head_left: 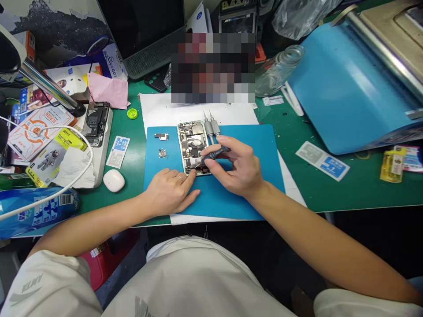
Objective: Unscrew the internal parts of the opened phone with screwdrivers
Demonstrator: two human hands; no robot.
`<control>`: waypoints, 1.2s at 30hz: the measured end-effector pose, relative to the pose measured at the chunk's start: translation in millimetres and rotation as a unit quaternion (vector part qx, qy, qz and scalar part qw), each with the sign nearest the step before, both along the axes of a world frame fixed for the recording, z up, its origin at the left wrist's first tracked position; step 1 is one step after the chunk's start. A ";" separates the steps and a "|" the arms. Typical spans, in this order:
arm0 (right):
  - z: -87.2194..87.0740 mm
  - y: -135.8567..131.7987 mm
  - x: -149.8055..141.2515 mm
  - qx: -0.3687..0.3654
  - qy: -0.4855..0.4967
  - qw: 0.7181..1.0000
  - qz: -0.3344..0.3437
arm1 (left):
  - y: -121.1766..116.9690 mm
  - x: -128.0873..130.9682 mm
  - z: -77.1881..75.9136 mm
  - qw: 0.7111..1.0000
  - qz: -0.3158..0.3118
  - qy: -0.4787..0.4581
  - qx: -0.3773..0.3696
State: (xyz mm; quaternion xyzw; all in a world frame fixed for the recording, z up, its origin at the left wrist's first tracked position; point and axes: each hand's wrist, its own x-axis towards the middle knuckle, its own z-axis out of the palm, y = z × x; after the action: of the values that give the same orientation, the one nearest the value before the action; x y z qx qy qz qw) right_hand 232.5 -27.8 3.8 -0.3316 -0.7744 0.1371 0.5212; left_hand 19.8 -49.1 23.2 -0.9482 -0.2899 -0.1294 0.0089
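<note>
An opened phone (192, 143), back removed and insides showing, lies on a blue work mat (238, 193). My left hand (170, 190) rests flat on the mat, fingers stretched, fingertips touching the phone's near corner. My right hand (236, 165) is closed around a dark grey screwdriver (214, 153), whose tip points left into the phone's lower half. Two more grey screwdrivers (211, 126) lie beside the phone's right edge. Two small removed metal parts (161, 144) sit on the mat to the phone's left.
A second opened phone (95, 123) lies on a white pad at left, near a white earbud case (114, 180), packets and a white cable (49, 198). A blue film roll (346, 83) and glass bottle (279, 70) stand at back right. A monitor (145, 31) is behind.
</note>
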 end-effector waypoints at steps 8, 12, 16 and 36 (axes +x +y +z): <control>-0.2 0.3 0.7 0.013 -0.013 1.000 -0.002 | 0.1 -0.6 -0.9 1.000 0.003 0.014 -0.009; 0.1 -0.1 0.7 0.013 -0.014 1.000 -0.005 | 0.3 -0.8 -1.3 1.000 0.001 0.005 -0.006; -0.6 -0.4 0.9 0.017 -0.017 1.000 0.000 | 0.4 -0.6 -0.5 1.000 0.001 -0.004 0.002; 1.1 2.5 -0.8 0.113 -0.096 0.989 0.002 | 1.3 -0.9 2.0 1.000 0.004 0.013 -0.025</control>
State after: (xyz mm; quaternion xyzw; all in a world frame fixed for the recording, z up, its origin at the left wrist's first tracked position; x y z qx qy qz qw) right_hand 231.8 -25.3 4.9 -0.2810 -0.8318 0.0173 0.4785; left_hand 18.9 -47.8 25.2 -0.9485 -0.2970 -0.1101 -0.0106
